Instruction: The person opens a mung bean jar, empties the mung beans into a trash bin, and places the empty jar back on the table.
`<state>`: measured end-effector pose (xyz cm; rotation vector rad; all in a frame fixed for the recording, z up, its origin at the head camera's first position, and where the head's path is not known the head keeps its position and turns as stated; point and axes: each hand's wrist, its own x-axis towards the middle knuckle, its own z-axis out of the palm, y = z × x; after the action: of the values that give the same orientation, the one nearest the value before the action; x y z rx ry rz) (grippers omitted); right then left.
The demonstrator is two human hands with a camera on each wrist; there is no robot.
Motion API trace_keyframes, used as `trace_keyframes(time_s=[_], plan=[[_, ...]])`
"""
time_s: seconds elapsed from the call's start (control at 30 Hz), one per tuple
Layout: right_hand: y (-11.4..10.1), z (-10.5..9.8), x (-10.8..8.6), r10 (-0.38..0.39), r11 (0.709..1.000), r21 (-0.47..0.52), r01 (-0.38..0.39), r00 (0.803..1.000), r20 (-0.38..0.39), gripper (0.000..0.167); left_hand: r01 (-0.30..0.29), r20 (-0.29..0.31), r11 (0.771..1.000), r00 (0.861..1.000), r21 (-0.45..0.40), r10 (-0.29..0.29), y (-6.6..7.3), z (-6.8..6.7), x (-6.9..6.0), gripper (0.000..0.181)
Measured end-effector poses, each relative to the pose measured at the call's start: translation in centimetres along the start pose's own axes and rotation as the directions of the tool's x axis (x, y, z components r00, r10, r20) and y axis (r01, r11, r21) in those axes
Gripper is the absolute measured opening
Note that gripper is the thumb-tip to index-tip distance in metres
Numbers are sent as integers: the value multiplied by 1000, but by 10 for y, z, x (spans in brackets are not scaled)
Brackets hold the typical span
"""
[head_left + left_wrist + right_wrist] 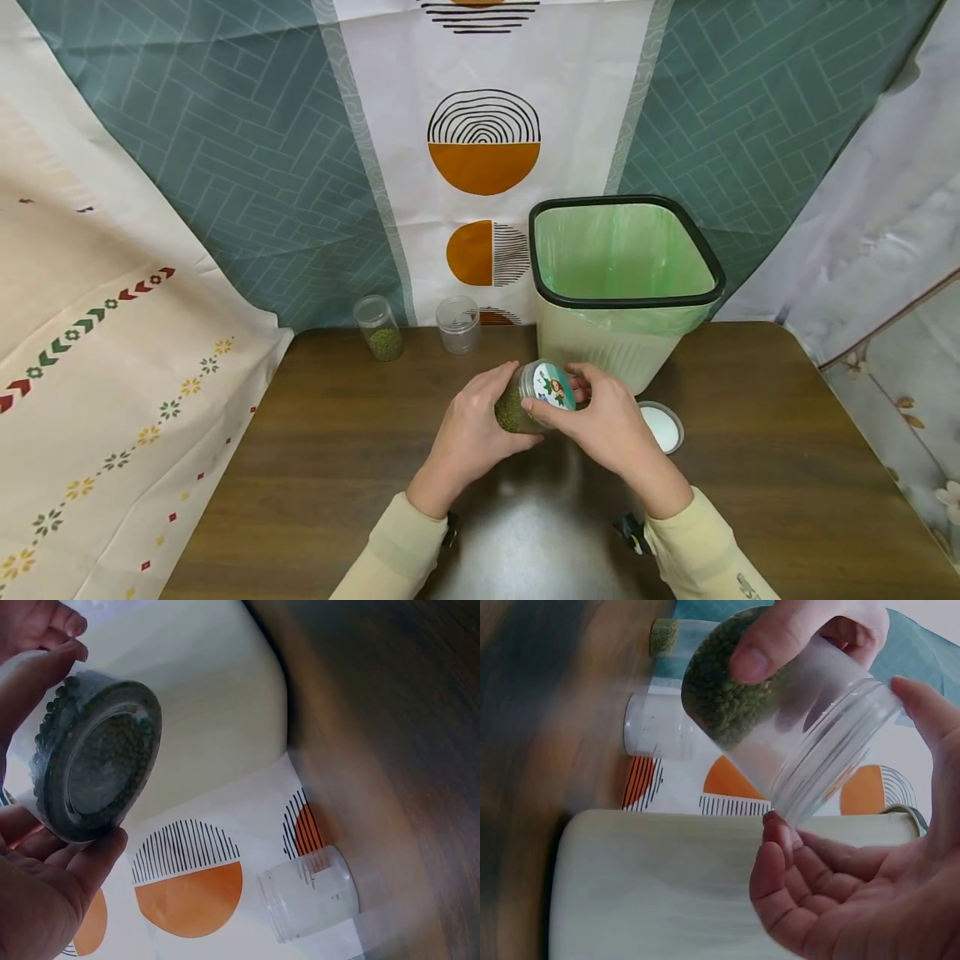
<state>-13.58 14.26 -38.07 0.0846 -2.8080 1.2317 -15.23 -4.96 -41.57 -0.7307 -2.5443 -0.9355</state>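
1. Gripping a tilted jar [512, 410] round its body, the left hand [472, 421] has its thumb on one side and its fingers on the other; the head view hides most of those fingers.
2. The right hand [611, 421] spans the jar's lid [552, 386], thumb and fingertips touching opposite sides of its rim. The lid sits on the jar, but whether it is loose or tight I cannot tell.
3. The jar is held above the table [352, 467], in front of the bin [592, 337]. Green beans [724, 697] lie inside it; its base faces the left wrist camera, which cuts off the jar's left edge and most of the right hand.
4. The lid carries a coloured picture, partly covered by the right thumb and too small to read fully.
5. At the back of the table stand a smaller jar [375, 319] with beans in its lower part and, to its right, a clear jar [459, 325]. Both look soft in the right wrist view.
6. Beside the right forearm lies a round white thing [662, 427], its edge partly hidden; I cannot tell whether it is a cap or a dish.
7. The bin's floor is out of sight, and both sleeves [397, 542] run off the bottom edge.
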Motion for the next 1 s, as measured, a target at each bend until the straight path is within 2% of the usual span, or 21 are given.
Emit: trace_keyframes(time_s=[0.1, 0.2, 0.3, 0.43, 0.53, 0.67, 0.73, 0.8, 0.9, 1.0], plan=[[2, 0, 0, -53, 998, 20, 52, 999, 14, 87, 8, 10, 1000, 1000, 10, -8, 0, 0, 1, 90], [1, 0, -1, -96, 995, 13, 96, 995, 20, 94, 20, 13, 1000, 1000, 22, -20, -1, 0, 1, 90], [0, 0, -1, -78, 997, -16, 78, 997, 1, 97, 17, 9, 1000, 1000, 21, -17, 0, 0, 1, 90], [0, -1, -1, -67, 998, -22, 67, 998, -13, 85, 0, 3, 1000, 1000, 15, 0, 0, 1, 0, 90], [2, -1, -1, -131, 991, -13, 131, 991, -6, 77, 0, 6, 1000, 1000, 26, 0, 1, 2, 0, 90], [4, -1, -2, -214, 977, -17, 213, 977, -9, 86, 1, 8, 999, 1000, 36, -1, 1, 3, -1, 89], [2, 0, -1, -196, 980, -27, 196, 980, -33, 90, 3, 6, 999, 1000, 33, -3, 1, 3, -1, 90], [0, 0, -1, -147, 989, -40, 145, 987, -61, 93, 3, 4, 1000, 1000, 27, -3, 1, 2, -1, 90], [-1, 0, 0, -70, 997, -48, 66, 994, -86, 87, 7, 5, 1000, 1000, 17, -7, 1, 2, 0, 90], [-1, -1, 0, -71, 997, -39, 69, 996, -57, 77, 9, 2, 1000, 1000, 11, -9, 1, 1, -1, 90]])
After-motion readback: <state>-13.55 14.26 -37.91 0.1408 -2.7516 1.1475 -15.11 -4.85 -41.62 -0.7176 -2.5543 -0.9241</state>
